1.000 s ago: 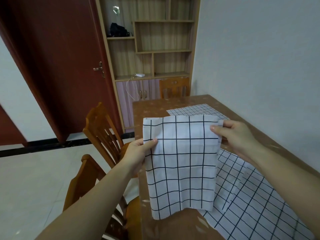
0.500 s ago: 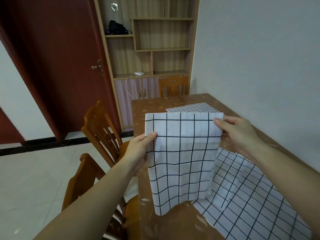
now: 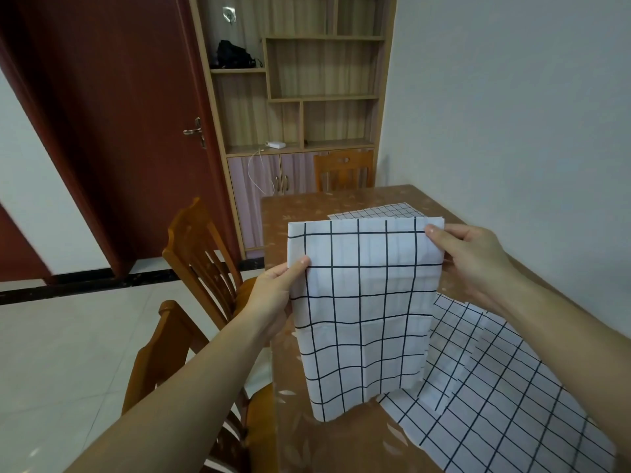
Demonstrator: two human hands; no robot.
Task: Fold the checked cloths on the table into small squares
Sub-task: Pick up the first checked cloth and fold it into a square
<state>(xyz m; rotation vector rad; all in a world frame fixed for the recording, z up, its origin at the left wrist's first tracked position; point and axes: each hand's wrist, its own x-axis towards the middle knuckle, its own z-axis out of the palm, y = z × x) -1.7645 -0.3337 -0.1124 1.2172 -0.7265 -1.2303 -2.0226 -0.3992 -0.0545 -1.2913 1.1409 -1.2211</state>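
I hold a white cloth with black checks (image 3: 362, 308) upright above the brown table (image 3: 297, 213), folded into a tall strip. My left hand (image 3: 276, 295) pinches its left edge below the top corner. My right hand (image 3: 467, 264) pinches the top right corner. The cloth's bottom hem hangs just over the tabletop. Under it on the right lies another checked cloth (image 3: 495, 397), spread flat and partly layered. A third checked cloth (image 3: 382, 211) lies flat farther back, mostly hidden behind the held one.
Two wooden chairs (image 3: 201, 254) stand along the table's left side and one (image 3: 343, 170) at the far end. A shelf cabinet (image 3: 307, 97) and a red door (image 3: 112, 131) are behind. A white wall runs along the table's right side.
The held cloth has been drawn flatter and squarer at the top, and its bottom hem has risen a little. My left hand has slid slightly down the left edge.
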